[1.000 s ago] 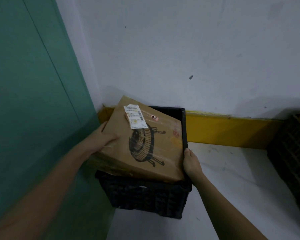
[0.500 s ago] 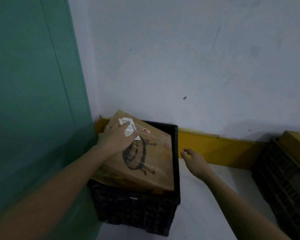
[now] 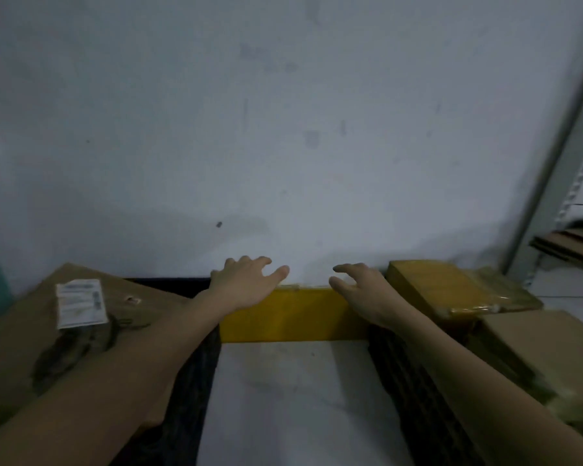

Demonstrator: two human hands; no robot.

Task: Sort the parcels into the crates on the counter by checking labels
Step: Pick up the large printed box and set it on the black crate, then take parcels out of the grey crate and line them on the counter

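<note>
both hands have let go of the fan-print parcel [image 3: 48, 338] — it now lies tilted across the left crate [image 3: 196, 371], label [image 3: 81, 303] facing up. the left hand [image 3: 246, 284] and right hand [image 3: 360, 290] hang empty, fingers spread, well apart over the bare counter [image 3: 290, 398] by the yellow strip [image 3: 293, 314]. that parcel looks sorted. the right crate [image 3: 404, 371] already holds a yellow parcel [image 3: 451, 290] and a brown one [image 3: 532, 351] — next is likely fetching another parcel.
</note>
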